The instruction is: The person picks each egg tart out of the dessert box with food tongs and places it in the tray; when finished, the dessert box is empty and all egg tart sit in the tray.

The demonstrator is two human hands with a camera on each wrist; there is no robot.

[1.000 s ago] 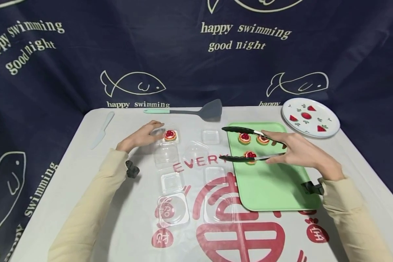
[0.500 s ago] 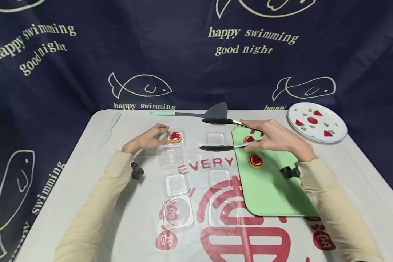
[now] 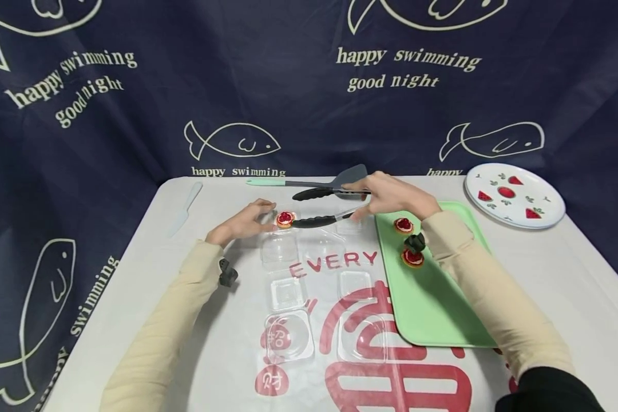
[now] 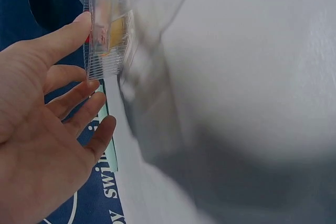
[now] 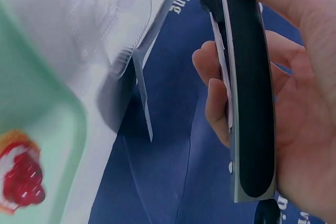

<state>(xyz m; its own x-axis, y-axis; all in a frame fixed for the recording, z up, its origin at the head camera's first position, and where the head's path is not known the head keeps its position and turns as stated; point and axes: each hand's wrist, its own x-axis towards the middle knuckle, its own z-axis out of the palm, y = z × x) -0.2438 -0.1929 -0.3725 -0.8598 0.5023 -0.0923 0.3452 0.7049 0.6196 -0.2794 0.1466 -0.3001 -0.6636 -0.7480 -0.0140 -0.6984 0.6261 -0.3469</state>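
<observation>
A small red-topped tart (image 3: 285, 218) sits in a clear plastic box at the far left of the box rows. Beside it, my left hand (image 3: 241, 223) has thumb and fingers spread; in the left wrist view the thumb touches the clear box (image 4: 105, 65). My right hand (image 3: 386, 195) grips black-tipped tongs (image 3: 316, 221) by their handles. The tong arms stand apart, nothing between them. One tip is right by the boxed tart; I cannot tell whether it touches. The tongs' black handle (image 5: 252, 93) fills the right wrist view.
On the green tray (image 3: 417, 320) lie a tart (image 3: 404, 225) and another tart (image 3: 413, 258), partly under my right sleeve. Several clear boxes (image 3: 287, 292) stand mid-table. A spatula (image 3: 309, 183), a knife (image 3: 187, 206) and a patterned plate (image 3: 515, 195) lie toward the back.
My right hand has carried the tongs left, from over the tray to beside the boxed tart. The left hand stays by the box. The view has shifted slightly.
</observation>
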